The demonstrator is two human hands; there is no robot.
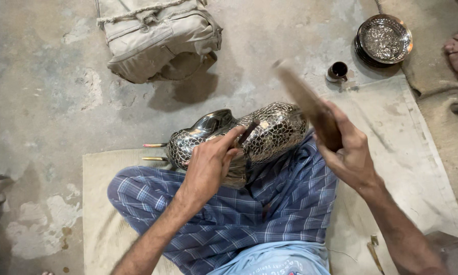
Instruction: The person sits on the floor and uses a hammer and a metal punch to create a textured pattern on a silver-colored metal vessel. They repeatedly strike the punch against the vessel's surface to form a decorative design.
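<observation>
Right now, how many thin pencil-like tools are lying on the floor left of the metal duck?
2. One with a pink tip lies on the bare concrete; the other, yellowish, lies just below it at the mat's edge. Their far ends run behind the duck; more may be hidden.

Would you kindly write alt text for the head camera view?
A seated person's left hand holds a thin chisel against a scale-patterned metal vessel on their lap, while the right hand raises a wooden mallet. Stacked metal plates sit on the floor.

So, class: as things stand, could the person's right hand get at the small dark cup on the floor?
Probably not right away: the right hand is wrapped around a wooden mallet, though the floor between it and the small dark cup looks free.
</observation>
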